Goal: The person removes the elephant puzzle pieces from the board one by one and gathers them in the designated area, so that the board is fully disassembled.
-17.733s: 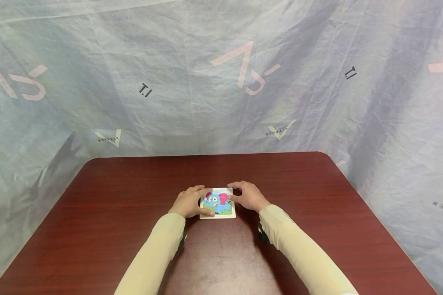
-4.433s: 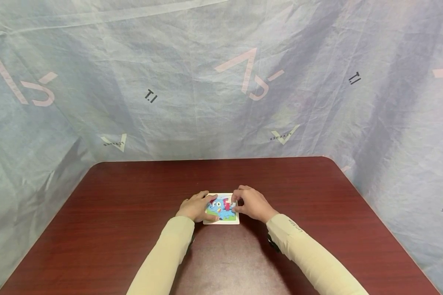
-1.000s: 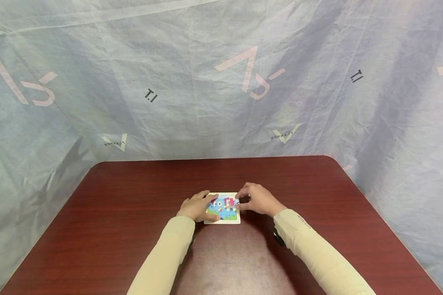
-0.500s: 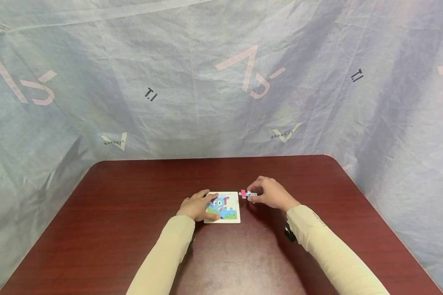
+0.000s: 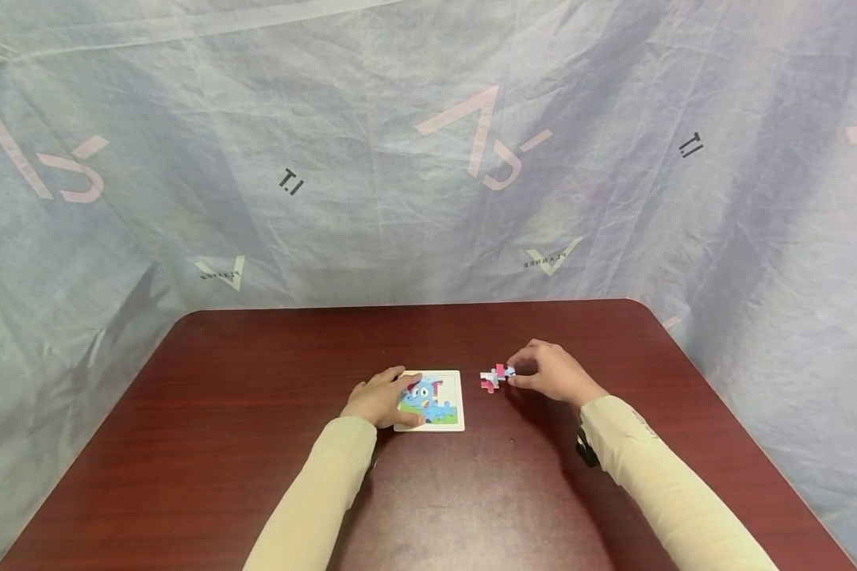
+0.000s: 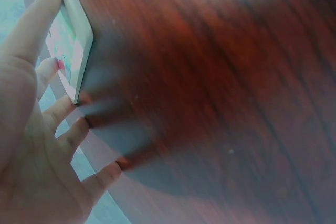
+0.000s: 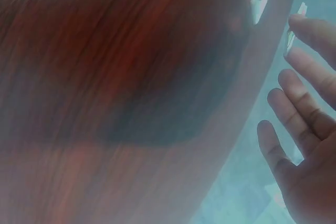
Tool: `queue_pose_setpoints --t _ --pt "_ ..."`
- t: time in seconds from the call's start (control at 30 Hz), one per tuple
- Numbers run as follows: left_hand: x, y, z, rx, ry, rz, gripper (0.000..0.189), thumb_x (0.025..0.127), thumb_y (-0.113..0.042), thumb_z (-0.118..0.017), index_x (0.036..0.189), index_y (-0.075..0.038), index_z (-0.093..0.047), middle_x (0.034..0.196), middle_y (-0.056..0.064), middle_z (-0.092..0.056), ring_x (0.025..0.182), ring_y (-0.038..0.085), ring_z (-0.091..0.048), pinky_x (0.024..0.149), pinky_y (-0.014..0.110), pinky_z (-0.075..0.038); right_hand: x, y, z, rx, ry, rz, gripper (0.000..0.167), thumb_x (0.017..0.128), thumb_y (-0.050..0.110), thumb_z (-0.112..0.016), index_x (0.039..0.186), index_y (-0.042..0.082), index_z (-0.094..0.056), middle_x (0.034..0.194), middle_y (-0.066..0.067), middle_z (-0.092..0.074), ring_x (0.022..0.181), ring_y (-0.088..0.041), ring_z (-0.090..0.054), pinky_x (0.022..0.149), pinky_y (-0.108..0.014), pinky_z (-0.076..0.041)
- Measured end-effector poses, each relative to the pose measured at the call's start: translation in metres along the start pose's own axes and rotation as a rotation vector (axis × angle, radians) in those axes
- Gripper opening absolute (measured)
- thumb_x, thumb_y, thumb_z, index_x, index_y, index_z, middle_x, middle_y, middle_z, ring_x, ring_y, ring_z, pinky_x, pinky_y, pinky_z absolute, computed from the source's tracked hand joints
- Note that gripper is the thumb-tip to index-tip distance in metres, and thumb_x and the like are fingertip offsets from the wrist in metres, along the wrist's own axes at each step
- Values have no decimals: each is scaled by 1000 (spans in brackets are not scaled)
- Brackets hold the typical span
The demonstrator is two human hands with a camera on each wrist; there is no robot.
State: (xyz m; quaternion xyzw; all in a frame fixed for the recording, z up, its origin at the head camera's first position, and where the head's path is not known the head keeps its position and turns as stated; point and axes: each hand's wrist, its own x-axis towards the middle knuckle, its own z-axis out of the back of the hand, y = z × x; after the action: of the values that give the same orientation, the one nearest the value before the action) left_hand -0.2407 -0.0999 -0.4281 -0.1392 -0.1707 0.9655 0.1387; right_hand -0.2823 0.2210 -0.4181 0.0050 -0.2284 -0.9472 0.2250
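The white-framed elephant jigsaw puzzle [image 5: 461, 400] lies flat on the table, with a pale gap bare of picture at its upper right. My left hand [image 5: 377, 401] rests over its left side, fingers spread, the thumb reaching across the front; in the left wrist view the thumb [image 6: 39, 22] overlaps the frame. To the right of the puzzle, my right hand [image 5: 559, 376] pinches a puzzle piece [image 7: 290, 40] between thumb and index finger, the other fingers extended. Beside those fingertips a pink-and-white puzzle piece [image 5: 489, 381] lies on the tabletop, next to a pink-and-blue part.
A dark red wooden table [image 5: 257, 444] with rounded far corners carries everything. Behind and at both sides hangs a grey printed cloth [image 5: 371, 159]. In the right wrist view a loose piece [image 7: 259, 3] shows near the upper right, above the hand's shadow.
My right hand has carried pieces from the puzzle's upper right out to the right, leaving a gap there. One piece now lies apart on the table. The left hand stays put.
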Motion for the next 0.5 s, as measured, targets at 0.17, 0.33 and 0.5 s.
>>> queue_pose_setpoints --t 0.17,0.33,0.5 --pt "-1 -1 2 2 2 -3 78 90 -41 -79 156 -21 -43 162 14 -32 148 37 -31 115 64 -26 -4 -8 0 8 14 -39 24 88 19 -81 108 7 -77 101 -6 -65 99 -29 -67 87 -50 -53" --pt "-1 -1 1 6 1 3 78 90 -40 -79 156 -22 -43 162 13 -33 148 37 -31 115 64 -26 -5 -15 -2 -8 21 -64 24 88 18 -81 109 8 -77 100 -4 -65 97 -27 -65 85 -49 -52" --pt "0 -1 0 7 -7 2 78 89 -40 -80 156 -21 -44 161 14 -34 148 37 -32 114 65 -28 -6 -19 -2 -19 28 -102 23 88 19 -80 109 8 -77 99 -4 -65 96 -26 -63 84 -49 -52"
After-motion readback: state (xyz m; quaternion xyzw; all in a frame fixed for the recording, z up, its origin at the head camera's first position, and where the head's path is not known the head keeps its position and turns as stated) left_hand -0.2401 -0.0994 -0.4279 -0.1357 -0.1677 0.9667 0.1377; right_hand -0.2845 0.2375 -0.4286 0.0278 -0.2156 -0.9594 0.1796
